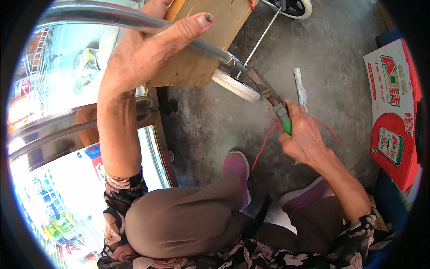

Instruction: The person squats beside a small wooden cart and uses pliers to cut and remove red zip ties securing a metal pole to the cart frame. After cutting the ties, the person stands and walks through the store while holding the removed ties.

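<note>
My left hand [148, 54] is closed around a curved metal tube [103, 17], its thumb stretched along the tube over a wooden board [192, 62]. The tube runs down to a thin metal axle beside a white-rimmed wheel [235, 85]; a second wheel [298, 6] shows at the top. In my right hand [302, 132] is a pair of pliers [271, 96] with a green grip. Their jaws meet the fitting at the tube's lower end; whether they clamp it, I cannot tell. Red string [264, 143] trails beneath the pliers and my right hand.
Glass-fronted fridge doors with a brown metal frame [80, 119] stand close on the left. A red and white carton [394, 112] is at the right. On the grey concrete floor [201, 130] lies a whitish strip [300, 89]. My purple shoes [236, 172] are just below the work.
</note>
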Motion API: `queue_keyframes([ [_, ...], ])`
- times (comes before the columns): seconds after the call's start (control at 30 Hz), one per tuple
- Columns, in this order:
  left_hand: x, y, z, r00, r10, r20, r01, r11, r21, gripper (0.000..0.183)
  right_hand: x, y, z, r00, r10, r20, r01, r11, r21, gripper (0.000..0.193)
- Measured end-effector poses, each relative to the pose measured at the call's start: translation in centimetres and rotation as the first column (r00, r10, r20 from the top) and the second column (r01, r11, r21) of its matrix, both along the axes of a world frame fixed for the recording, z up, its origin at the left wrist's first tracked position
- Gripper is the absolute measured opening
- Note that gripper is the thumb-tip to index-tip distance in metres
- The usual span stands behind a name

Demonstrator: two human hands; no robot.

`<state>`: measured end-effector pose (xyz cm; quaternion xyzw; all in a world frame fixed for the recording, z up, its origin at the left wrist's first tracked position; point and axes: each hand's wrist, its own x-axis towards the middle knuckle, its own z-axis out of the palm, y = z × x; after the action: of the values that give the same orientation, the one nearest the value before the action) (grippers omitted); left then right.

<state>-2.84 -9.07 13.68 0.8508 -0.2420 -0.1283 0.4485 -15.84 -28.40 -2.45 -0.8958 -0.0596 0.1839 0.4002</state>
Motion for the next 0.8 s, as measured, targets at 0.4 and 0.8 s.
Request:
queue_keyframes([
  [0.4,0.6,1.7,-1.3,0.938,0.165,0.306,-0.229,0.955,0.188,0.075,0.9,0.4,-1.0,0.982,-0.065,0.176,0.094,0.982,-0.164,0.068],
  [0.8,0.9,2.0,-1.6,0.947,0.141,0.289,-0.197,0.965,0.174,0.074,1.9,0.6,-2.5,0.969,-0.06,0.239,0.091,0.988,-0.123,0.067],
])
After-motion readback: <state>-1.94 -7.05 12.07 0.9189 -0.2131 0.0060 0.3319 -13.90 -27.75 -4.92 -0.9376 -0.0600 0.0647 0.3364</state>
